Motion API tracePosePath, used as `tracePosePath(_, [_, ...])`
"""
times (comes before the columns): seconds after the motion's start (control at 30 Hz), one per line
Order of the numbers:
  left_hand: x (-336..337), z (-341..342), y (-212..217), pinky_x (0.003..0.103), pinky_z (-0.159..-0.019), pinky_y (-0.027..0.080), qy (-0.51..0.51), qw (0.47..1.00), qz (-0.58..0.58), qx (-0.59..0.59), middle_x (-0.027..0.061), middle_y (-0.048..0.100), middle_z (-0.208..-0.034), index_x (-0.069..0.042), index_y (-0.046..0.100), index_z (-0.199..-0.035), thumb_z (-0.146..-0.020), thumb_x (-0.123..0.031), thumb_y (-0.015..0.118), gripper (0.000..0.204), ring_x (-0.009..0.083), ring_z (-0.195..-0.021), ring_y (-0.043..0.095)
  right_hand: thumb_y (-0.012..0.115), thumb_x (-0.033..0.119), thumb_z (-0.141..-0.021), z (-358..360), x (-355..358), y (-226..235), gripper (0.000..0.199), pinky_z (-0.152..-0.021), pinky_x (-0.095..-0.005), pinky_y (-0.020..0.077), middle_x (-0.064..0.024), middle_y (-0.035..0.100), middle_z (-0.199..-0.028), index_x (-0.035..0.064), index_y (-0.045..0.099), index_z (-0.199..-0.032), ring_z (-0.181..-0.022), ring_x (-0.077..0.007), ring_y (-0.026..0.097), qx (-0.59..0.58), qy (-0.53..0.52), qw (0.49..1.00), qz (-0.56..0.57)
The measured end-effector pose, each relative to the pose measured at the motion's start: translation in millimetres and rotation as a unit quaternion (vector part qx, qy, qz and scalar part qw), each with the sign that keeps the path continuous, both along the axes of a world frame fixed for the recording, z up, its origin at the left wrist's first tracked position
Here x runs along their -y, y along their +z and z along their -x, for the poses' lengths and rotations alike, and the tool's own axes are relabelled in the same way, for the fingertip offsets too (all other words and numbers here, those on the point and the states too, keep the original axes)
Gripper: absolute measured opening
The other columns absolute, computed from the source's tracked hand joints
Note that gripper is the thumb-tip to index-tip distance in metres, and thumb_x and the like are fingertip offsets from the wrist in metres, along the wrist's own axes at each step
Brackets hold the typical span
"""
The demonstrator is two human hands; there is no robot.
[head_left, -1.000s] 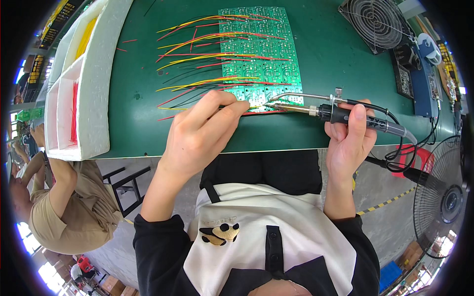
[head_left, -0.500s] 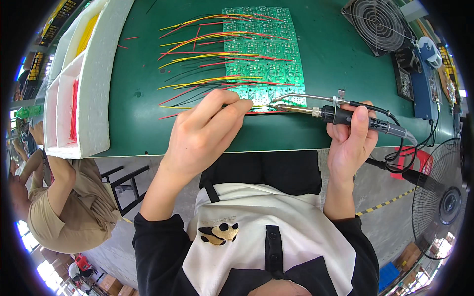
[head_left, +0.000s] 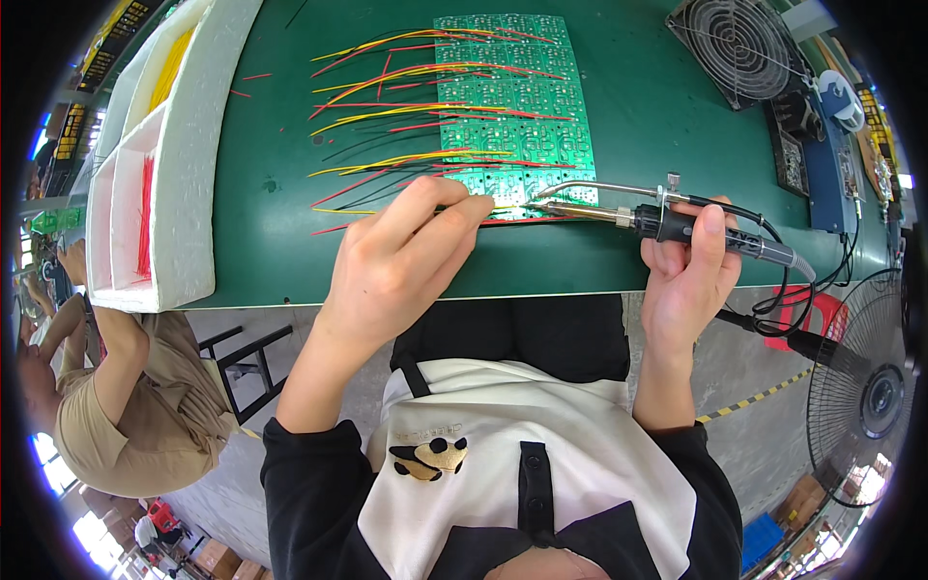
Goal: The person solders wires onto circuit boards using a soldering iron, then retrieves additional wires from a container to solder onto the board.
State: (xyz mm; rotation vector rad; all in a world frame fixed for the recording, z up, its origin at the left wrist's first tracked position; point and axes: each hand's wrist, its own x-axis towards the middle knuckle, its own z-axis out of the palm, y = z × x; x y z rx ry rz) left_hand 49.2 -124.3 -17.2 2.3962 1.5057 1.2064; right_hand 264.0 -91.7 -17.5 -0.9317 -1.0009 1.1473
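Note:
My right hand is closed around the black handle of a soldering iron, which has a thin metal guide tube clamped along it. The iron's tip and the tube's end meet at the near edge of a green circuit board panel. My left hand pinches a yellow wire beside that tip, and the wire shows on both sides of the fingers. Rows of red, yellow and black wires lie across the panel and stick out to its left. My left fingers hide the panel's near left corner.
A white foam box with red and yellow wires stands at the left. At the right are a square fan, a blue soldering unit and its cable. A floor fan stands beyond the table edge. Another person is at the left.
The soldering iron and my right hand have shifted very slightly to the right. My left hand stays in place, still pinching the wire.

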Motion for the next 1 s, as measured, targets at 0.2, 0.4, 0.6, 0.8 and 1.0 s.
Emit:
tracePosePath(0.2, [1, 1, 0, 0.026, -0.049, 0.045, 0.003, 1.0, 0.005, -0.002, 0.0064, 0.056, -0.078, 0.0, 0.065, -0.085, -0.064, 0.011, 0.063, 0.024, 0.0147, -0.061, 0.057, 0.047, 0.027, -0.092, 1, 1, 1, 0.028, -0.043, -0.0229, 0.0173, 0.0053, 0.03, -0.05, 0.0026, 0.05, -0.078, -0.045, -0.0035, 0.023, 0.022, 0.008, 1.0, -0.004])
tracePosePath(0.4, [2, 1, 0, 0.025, -0.048, 0.044, 0.004, 1.0, 0.011, -0.001, 0.0061, 0.056, -0.077, 0.0, 0.065, -0.085, -0.063, 0.011, 0.063, 0.024, 0.0141, -0.059, 0.056, 0.047, 0.026, -0.092, 3, 0, 1, 0.028, -0.043, -0.0228, 0.0177, 0.0053, 0.03, -0.05, 0.0022, 0.051, -0.078, -0.045, -0.0035, 0.024, 0.028, 0.005, 1.0, 0.001])
tracePosePath(0.6, [1, 0, -1, 0.025, -0.047, 0.044, 0.003, 1.0, -0.005, 0.002, 0.0061, 0.056, -0.077, 0.0, 0.065, -0.084, -0.063, 0.011, 0.063, 0.024, 0.0141, -0.058, 0.056, 0.046, 0.026, -0.093, -1, 0, 0, 0.028, -0.043, -0.0232, 0.0175, 0.0053, 0.03, -0.05, 0.0019, 0.052, -0.08, -0.044, -0.0033, 0.023, 0.021, 0.01, 1.0, 0.007])
tracePosePath(0.8, [1, 0, -2, 0.025, -0.047, 0.043, 0.0, 1.0, -0.006, 0.006, 0.0058, 0.056, -0.078, 0.0, 0.065, -0.085, -0.064, 0.01, 0.063, 0.024, 0.0138, -0.057, 0.055, 0.042, 0.028, -0.094, -8, -2, 2, 0.031, -0.044, -0.0227, 0.018, 0.0058, 0.027, -0.05, 0.0015, 0.053, -0.083, -0.046, -0.0039, 0.023, -0.072, 0.022, 0.997, 0.01])
tracePosePath(1.0, [0, 0, -1, 0.026, -0.047, 0.042, 0.014, 1.0, -0.007, 0.002, 0.0044, 0.056, -0.08, -0.003, 0.065, -0.085, -0.066, 0.005, 0.066, 0.021, 0.0131, -0.054, 0.052, 0.043, 0.03, -0.094, -10, -5, 7, 0.031, -0.044, -0.0212, 0.0198, 0.0052, 0.03, -0.051, 0.0016, 0.055, -0.087, -0.047, -0.0036, 0.025, -0.126, -0.023, 0.991, 0.046])
